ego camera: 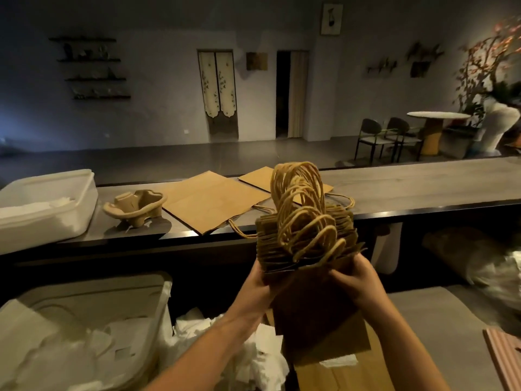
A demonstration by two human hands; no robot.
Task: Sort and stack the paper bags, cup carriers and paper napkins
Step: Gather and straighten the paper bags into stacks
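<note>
I hold a thick bundle of brown paper bags (310, 300) upright, their twisted handles bunched on top. My left hand (258, 286) grips its left side and my right hand (356, 280) grips its right side. On the counter beyond lie two flat paper bags (208, 200) (262, 177) side by side. A moulded pulp cup carrier (135, 206) stands to their left. White paper napkins (225, 354) lie heaped below my arms, and more fill the white tub (84, 303) at lower left.
Another white tub (56, 221) with napkins sits on the counter's left end. The dark counter (423, 187) runs off to the right. A pink ribbed board (504, 359) shows at lower right. Chairs and a round table stand far back right.
</note>
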